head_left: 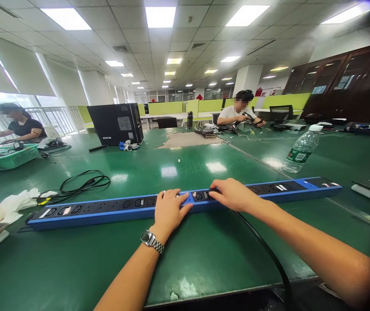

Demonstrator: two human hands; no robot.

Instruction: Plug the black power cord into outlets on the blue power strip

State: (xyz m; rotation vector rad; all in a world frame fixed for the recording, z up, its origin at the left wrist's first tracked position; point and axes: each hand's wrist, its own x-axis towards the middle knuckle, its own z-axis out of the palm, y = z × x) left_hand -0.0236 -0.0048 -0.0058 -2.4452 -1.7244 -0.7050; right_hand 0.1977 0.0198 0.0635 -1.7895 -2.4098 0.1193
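Note:
A long blue power strip [107, 213] with a black socket face lies across the green table in front of me. My left hand [170, 209], with a metal-band watch on its wrist, grips the strip near its middle, fingers over the top and thumb toward the near edge. Just to the right, my right hand [228, 194] pinches a black plug [215, 190] at one of the sockets. How deep the plug sits is hidden by the fingers. From beneath that hand a black power cable [262, 244] runs down over the table's front edge.
A loose black cable [84, 183] and crumpled white tissue [21, 201] lie left. Beyond stand a black computer case [116, 125] and a green basket [13, 160]. A water bottle [303, 149] stands right. Two people [235, 114] sit across the table, one at far left.

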